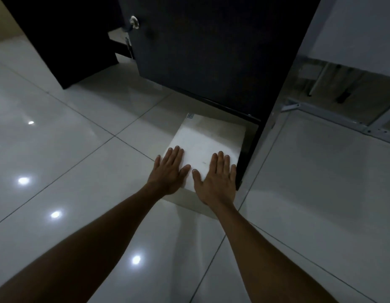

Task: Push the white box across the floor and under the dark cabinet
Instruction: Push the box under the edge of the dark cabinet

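A flat white box (208, 139) lies on the glossy tiled floor, its far edge at the gap beneath the dark cabinet (211, 51). My left hand (171, 169) rests flat on the box's near left corner, fingers spread. My right hand (217, 179) lies flat on the near right part, fingers pointing toward the cabinet. Neither hand grips anything. The box's right side runs close along the cabinet's dark side panel (251, 154).
A second dark cabinet panel (65, 40) stands at the back left. A round metal lock (134, 22) sits on the cabinet door. A white metal frame (334, 117) lies on the floor at the right. Open tiles spread left and toward me.
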